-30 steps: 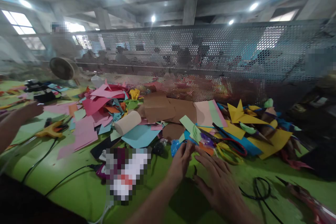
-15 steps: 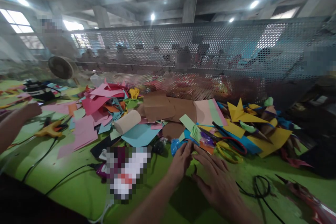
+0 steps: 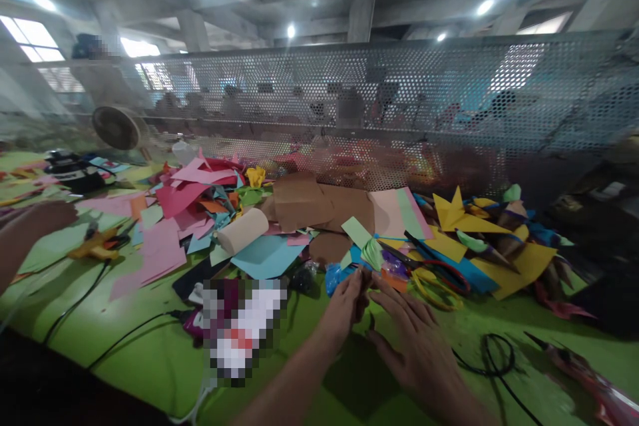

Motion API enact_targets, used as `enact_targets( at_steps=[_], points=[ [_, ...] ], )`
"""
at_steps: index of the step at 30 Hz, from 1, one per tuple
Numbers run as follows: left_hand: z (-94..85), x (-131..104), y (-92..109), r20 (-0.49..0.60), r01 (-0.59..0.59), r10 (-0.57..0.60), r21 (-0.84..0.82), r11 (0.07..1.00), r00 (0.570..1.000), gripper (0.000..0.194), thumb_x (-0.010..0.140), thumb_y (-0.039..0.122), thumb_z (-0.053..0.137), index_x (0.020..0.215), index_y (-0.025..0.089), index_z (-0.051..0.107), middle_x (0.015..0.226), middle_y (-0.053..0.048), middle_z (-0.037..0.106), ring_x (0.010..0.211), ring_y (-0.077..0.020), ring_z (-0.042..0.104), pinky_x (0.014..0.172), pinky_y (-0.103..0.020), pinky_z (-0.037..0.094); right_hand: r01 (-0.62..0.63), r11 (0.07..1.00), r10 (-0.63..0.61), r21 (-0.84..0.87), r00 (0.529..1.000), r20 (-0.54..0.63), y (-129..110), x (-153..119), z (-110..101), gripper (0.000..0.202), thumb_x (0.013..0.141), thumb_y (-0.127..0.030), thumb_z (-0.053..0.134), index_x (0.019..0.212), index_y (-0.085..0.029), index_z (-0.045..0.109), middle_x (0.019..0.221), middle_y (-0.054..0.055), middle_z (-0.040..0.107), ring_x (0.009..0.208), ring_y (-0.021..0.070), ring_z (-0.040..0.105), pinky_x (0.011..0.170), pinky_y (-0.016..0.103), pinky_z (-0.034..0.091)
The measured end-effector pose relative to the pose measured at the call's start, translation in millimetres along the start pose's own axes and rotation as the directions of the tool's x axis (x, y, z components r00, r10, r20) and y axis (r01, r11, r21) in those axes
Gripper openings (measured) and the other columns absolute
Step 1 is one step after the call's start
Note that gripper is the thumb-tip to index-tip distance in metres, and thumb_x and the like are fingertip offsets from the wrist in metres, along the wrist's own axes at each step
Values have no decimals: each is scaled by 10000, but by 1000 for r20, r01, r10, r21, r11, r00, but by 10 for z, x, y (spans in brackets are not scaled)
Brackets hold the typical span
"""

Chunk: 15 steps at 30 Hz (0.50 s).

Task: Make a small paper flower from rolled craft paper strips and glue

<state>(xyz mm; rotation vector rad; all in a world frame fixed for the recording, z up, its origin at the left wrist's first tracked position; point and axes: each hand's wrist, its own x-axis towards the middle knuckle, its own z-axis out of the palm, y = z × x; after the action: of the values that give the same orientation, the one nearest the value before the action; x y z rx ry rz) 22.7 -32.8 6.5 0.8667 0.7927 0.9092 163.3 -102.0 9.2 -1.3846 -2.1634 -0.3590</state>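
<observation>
My left hand is low over the green table, its fingers pinched together around something small that I cannot make out. Close beside it, my right hand has its fingers stretched out, with the fingertips near those of the left. Just beyond both hands lie a blue plastic-wrapped bundle, a pleated light green paper piece and a purple crinkled piece. Scissors with red and black handles and a yellow looped handle are to the right of my fingertips.
Coloured paper, a beige roll and brown sheets cover the back. A yellow glue gun lies left near another person's hand. A red tool and black cord are right. A perforated metal screen stands behind.
My right fingertips have shifted very slightly, and my left hand stays in place. At the far left, the other person's hand has moved a little.
</observation>
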Motion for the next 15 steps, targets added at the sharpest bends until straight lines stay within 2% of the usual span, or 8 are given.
enact_targets(
  at_steps=[5,10,15],
  points=[
    [-5,4,-1,22,1,0,-23,1000,1000,625,673,803,635,751,201,490,522,93,302,466,-59,198,484,-259,109,17,1000,-17,-6,1000,-7,-5,12,-10,418,928,-277,570,1332,-204,492,1431,131,574,1213,246,592,942,392,456],
    [-7,7,12,93,67,-60,-75,995,994,644,688,821,601,691,214,387,515,112,229,457,-45,138,478,-247,72,26,1000,-26,-14,1000,3,-3,13,4,414,928,-275,557,1332,-205,495,1461,128,545,1189,249,605,924,396,460],
    [-6,49,-19,97,138,-127,-119,983,987,668,655,841,607,683,226,347,486,121,208,427,-41,122,457,-229,68,32,999,-32,-26,999,-15,-1,14,6,405,932,-297,559,1323,-208,495,1431,131,575,1183,257,606,929,409,452]
  ],
)
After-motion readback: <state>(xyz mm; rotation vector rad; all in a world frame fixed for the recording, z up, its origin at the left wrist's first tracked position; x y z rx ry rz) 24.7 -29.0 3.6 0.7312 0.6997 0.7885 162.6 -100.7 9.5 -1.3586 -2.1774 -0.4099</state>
